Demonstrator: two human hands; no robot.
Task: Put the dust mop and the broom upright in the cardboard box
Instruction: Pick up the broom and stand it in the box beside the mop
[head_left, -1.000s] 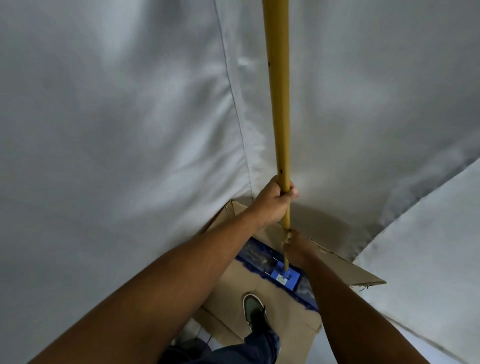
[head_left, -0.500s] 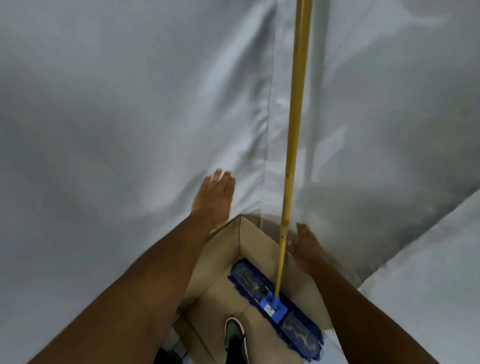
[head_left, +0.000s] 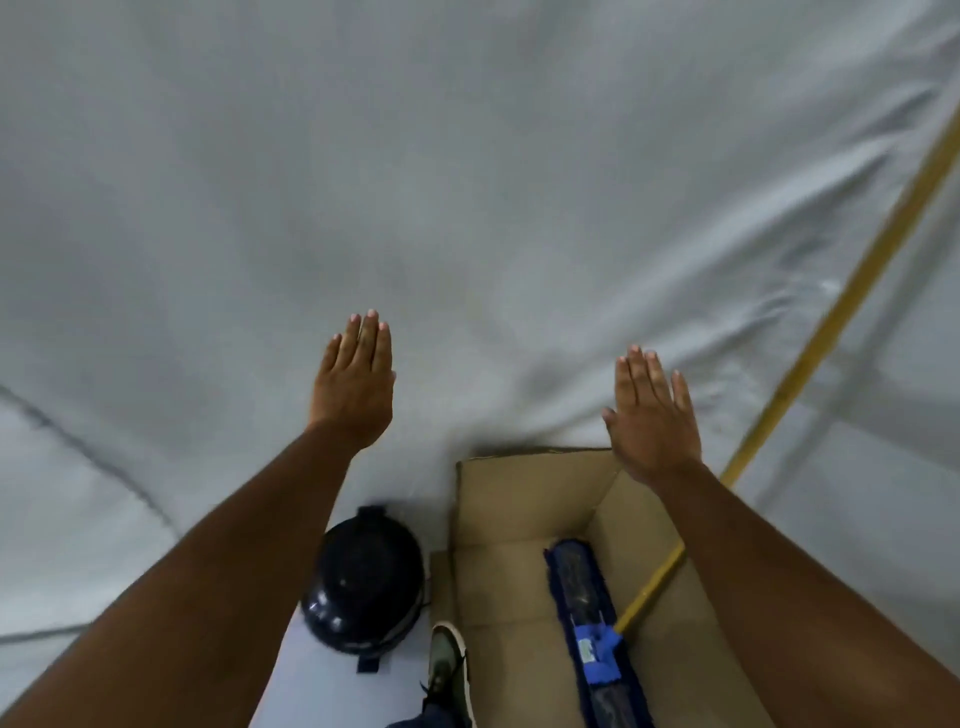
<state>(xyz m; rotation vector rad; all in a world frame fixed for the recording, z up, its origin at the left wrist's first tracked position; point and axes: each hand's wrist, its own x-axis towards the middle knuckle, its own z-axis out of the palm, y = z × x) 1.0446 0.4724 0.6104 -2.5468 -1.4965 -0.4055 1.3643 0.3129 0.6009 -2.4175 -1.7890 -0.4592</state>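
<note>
The dust mop stands in the open cardboard box (head_left: 511, 499): its blue head (head_left: 592, 623) lies on the box floor and its yellow handle (head_left: 841, 312) rises to the upper right, leaning against the grey sheet. My left hand (head_left: 356, 387) is raised flat, fingers together, left of the box and holding nothing. My right hand (head_left: 652, 415) hovers flat over the box's far right corner, apart from the handle and empty. No broom is in view.
A black round bin (head_left: 363, 582) stands on the floor just left of the box. My shoe (head_left: 449, 670) is at the box's near left edge. A grey fabric sheet (head_left: 467, 182) covers the wall behind everything.
Both hands have let go of the mop handle and lifted flat. The view has swung left, so the handle now leans at the right and the black bin has appeared.
</note>
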